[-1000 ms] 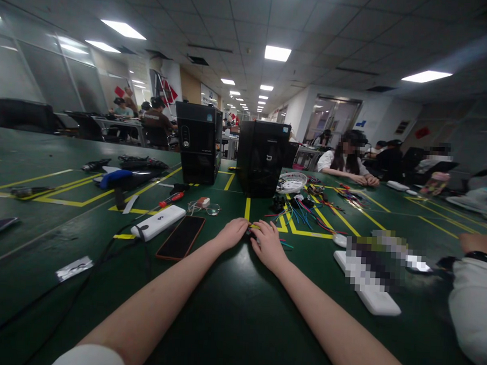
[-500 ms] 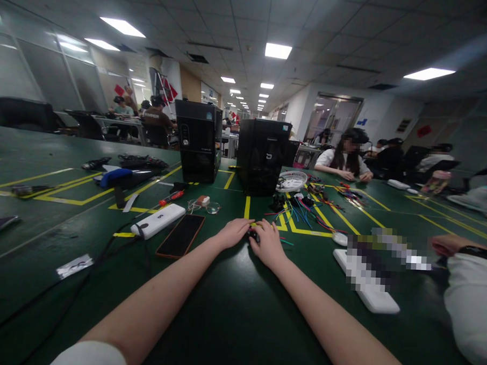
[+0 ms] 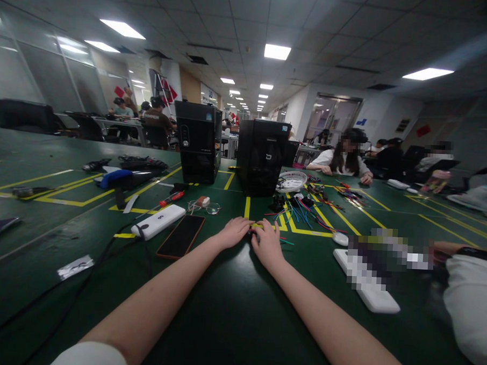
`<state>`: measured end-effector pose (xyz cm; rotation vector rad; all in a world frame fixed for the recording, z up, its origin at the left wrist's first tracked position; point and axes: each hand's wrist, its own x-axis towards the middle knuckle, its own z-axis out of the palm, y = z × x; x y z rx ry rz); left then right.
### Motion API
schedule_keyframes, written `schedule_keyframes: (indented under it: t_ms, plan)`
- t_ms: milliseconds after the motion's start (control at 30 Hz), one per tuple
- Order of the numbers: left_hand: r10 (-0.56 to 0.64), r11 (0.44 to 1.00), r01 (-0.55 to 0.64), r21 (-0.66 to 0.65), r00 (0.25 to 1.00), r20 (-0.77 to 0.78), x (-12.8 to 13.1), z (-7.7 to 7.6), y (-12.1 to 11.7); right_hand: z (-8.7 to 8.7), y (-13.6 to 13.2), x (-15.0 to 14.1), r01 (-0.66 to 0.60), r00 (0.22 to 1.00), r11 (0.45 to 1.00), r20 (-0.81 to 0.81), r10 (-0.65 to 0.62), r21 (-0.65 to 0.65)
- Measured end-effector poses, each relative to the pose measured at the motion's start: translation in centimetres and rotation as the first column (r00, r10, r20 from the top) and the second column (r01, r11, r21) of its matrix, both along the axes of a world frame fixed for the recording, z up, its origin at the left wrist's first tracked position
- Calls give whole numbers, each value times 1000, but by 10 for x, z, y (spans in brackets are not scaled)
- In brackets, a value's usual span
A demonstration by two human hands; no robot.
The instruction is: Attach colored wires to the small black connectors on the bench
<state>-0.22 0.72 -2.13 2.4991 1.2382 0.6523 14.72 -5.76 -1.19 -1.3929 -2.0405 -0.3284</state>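
My left hand (image 3: 234, 231) and my right hand (image 3: 267, 241) rest close together on the green table (image 3: 230, 311), fingers curled toward each other around a small dark object between them that I cannot make out. A black smartphone (image 3: 181, 236) and a white power bank (image 3: 158, 221) lie just left of my left hand. Loose coloured wires (image 3: 302, 214) spread beyond my right hand.
Two black computer towers (image 3: 198, 142) (image 3: 263, 156) stand behind my hands, with a white basket (image 3: 292, 181) beside them. Glasses (image 3: 204, 206), a red screwdriver (image 3: 170, 198) and cables lie left. Another person's sleeve (image 3: 470, 300) and a white block (image 3: 366, 282) are right. Other people sit beyond.
My hands stay nearly where they were, fingers shifting slightly. The person's arm at the right edge has moved lower and leftward.
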Motion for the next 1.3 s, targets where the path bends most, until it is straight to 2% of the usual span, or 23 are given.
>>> schedule_keyframes:
  t_ms: [100, 167, 333, 433, 733, 1067, 1300]
  plan:
    - [54, 998, -54, -11, 998, -14, -1, 1, -1, 1, 1, -1, 1, 1000, 1000, 3, -1, 14]
    - [47, 999, -47, 9, 999, 12, -1, 2, -3, 2, 1, 0, -6, 1000, 1000, 12, 6, 12]
    - [-107, 994, 104, 31, 982, 155, -4, 9, -9, 6, 1, 3, -34, 999, 999, 23, 34, 20]
    - [-132, 990, 137, -12, 972, 196, -6, 8, -8, 6, 2, 6, -27, 1000, 1000, 11, 27, 13]
    - [-160, 984, 173, -32, 958, 239, -6, 1, -2, 1, 11, 2, -126, 992, 992, 13, 126, -10]
    - [-134, 987, 149, -62, 972, 193, -4, 3, 0, 0, 11, 1, -110, 994, 993, -5, 110, -40]
    - [-168, 980, 187, -69, 961, 222, -2, 4, 0, 3, 9, 2, -97, 995, 995, -32, 97, -2]
